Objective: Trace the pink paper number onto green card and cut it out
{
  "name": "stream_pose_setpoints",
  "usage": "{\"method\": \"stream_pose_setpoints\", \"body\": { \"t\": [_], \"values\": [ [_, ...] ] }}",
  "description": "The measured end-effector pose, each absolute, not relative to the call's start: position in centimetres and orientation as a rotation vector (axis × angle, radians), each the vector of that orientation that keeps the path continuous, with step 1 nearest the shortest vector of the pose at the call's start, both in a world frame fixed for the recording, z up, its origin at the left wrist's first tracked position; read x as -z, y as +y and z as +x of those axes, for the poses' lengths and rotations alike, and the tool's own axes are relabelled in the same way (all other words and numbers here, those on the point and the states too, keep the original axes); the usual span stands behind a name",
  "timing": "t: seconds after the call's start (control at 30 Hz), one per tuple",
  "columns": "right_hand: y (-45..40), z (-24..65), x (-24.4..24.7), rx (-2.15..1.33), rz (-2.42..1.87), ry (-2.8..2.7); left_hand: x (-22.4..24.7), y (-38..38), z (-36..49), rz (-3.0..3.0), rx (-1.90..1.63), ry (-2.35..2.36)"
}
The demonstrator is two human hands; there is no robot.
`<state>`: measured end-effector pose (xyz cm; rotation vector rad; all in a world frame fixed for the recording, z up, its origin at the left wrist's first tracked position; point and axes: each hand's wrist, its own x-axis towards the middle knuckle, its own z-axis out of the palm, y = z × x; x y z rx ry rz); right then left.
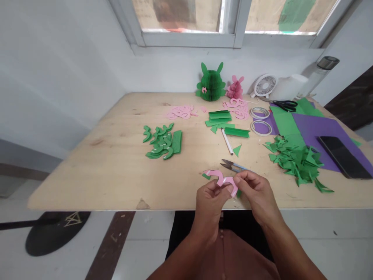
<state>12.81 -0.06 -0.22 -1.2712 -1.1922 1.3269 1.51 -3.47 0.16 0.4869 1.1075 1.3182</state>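
Between my two hands, just above the table's front edge, is a curvy pink paper cutout (220,178) with pale strips on it. My left hand (210,200) pinches its lower middle with thumb and fingers. My right hand (256,190) grips its right end between thumb and forefinger. Bits of green paper (206,176) show beneath the cutout. Just beyond my hands lie small thread snips (230,165) with a blue handle. Farther left sits a pile of curved green paper cutouts (160,146), some with pale strips.
Green paper scraps (300,159) heap on the right beside a phone (344,155) on purple paper (317,132). A white marker (227,142), tape rolls (261,127) and black scissors (284,105) lie farther back. Behind stand a green paper figure (212,85) and a small fan (264,85).
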Motion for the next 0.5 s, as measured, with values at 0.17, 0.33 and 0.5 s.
{"method": "stream_pose_setpoints", "body": {
  "t": [0.17, 0.33, 0.5],
  "values": [
    [-0.1, 12.6, 0.3, -1.306, -1.287, -1.198, 0.0, -3.6, 1.3, 0.466, -1.320, 1.140],
    [-0.1, 12.6, 0.5, -1.290, -1.304, -1.205, 0.1, -3.7, 0.7, 0.408, -1.364, 1.105],
    [-0.1, 12.7, 0.7, -1.292, -1.298, -1.210, 0.2, -3.4, 0.5, 0.414, -1.369, 1.156]
  ]
}}
